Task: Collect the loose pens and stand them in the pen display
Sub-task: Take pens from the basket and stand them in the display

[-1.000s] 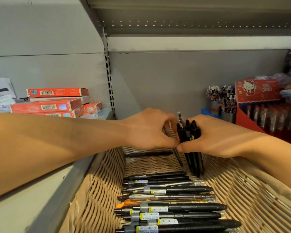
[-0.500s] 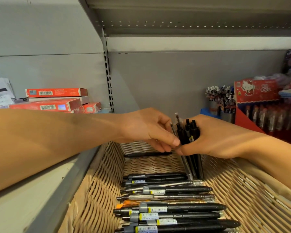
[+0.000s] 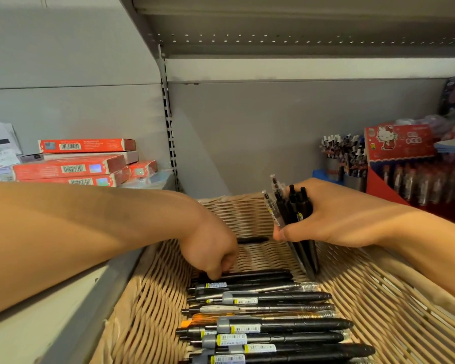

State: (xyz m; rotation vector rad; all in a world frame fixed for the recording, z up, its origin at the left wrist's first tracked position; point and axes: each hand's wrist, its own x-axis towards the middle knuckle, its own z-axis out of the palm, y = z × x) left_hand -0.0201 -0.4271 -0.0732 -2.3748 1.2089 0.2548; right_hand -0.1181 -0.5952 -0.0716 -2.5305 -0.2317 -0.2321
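Observation:
Several loose pens (image 3: 268,319) lie side by side in a wicker basket (image 3: 153,306) on the shelf. My right hand (image 3: 326,219) grips an upright bundle of pens (image 3: 292,214), mostly black, above the basket's far end. My left hand (image 3: 210,253) has reached down to the farthest pen of the row, a black pen (image 3: 258,275), and its curled fingertips pinch that pen's left end. One more black pen (image 3: 251,240) lies alone near the basket's back. Pen display cups (image 3: 344,166) packed with upright pens stand at the back right.
Red boxes (image 3: 71,168) are stacked on the neighbouring shelf at left. A red cartoon-cat display box (image 3: 399,143) of packaged pens stands at the right. A grey shelf (image 3: 300,35) hangs overhead, and a slotted upright (image 3: 170,132) divides the back wall.
My left hand let go of the pen it added to the bundle and dropped toward me to the row of loose pens. The right hand kept hold of the bundle, hardly moving.

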